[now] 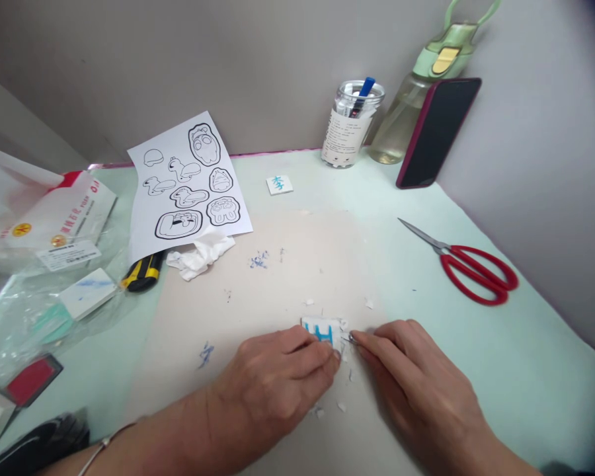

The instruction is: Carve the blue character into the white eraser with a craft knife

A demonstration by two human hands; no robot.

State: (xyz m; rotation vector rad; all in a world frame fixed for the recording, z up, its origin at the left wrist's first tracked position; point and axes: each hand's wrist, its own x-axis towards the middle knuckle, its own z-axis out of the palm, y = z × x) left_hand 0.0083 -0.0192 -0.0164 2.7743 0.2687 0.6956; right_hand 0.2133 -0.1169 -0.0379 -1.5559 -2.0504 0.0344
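Observation:
My left hand (282,377) presses and grips a small white block (322,329) with blue marks on its top, its fingers covering the near part. Pinched in the fingertips of my right hand (416,370) is a small metal-tipped tool (350,338), mostly hidden by the fingers. Its tip points at the right edge of the block. White shavings (342,406) lie around the block on the beige mat (297,264). A second small white tile (279,184) with blue writing sits farther back.
Red-handled scissors (463,264) lie at the right. Behind stand a phone (439,132), a bottle (401,119) and a pen jar (350,129). At the left are a printed sheet (178,178), crumpled tissue (201,254), a yellow-black cutter (143,272), plastic packaging (79,211) and a red ink pad (32,380).

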